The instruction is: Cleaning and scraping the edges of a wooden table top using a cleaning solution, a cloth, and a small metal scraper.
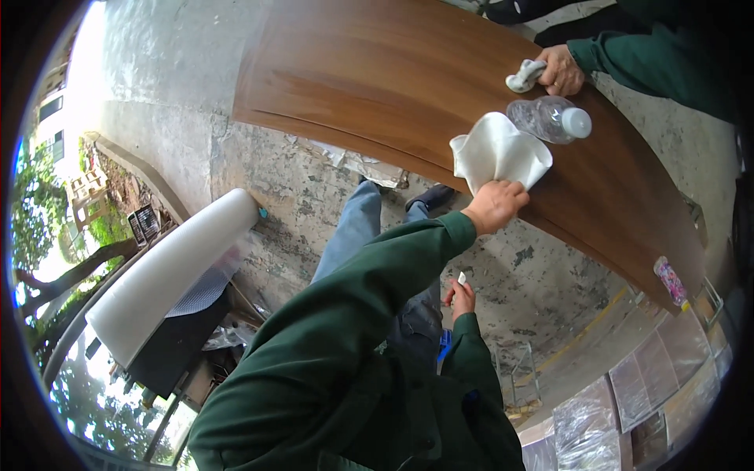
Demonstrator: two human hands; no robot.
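Note:
My left hand [496, 207] grips the lower end of a white cloth [503, 149], which fans out above the edge of a brown wood-grain panel [345, 71]. Just beyond the cloth, a clear plastic bottle [542, 119] with a white cap lies on the panel. Lower down, close to my body, my right hand [463, 300] is closed around a small white piece [462, 278], too small to name. Across the panel, a co-worker's hand [561, 71] holds a bunched whitish rag [525, 76] on the surface.
A pink patterned bottle [670, 281] rests at the panel's right end. On the left, a big white foam roll [177, 267] lies over a black box-like thing [177, 353]. Plastic-wrapped panels [593, 420] stand at the lower right. The concrete floor [290, 196] is worn and stained.

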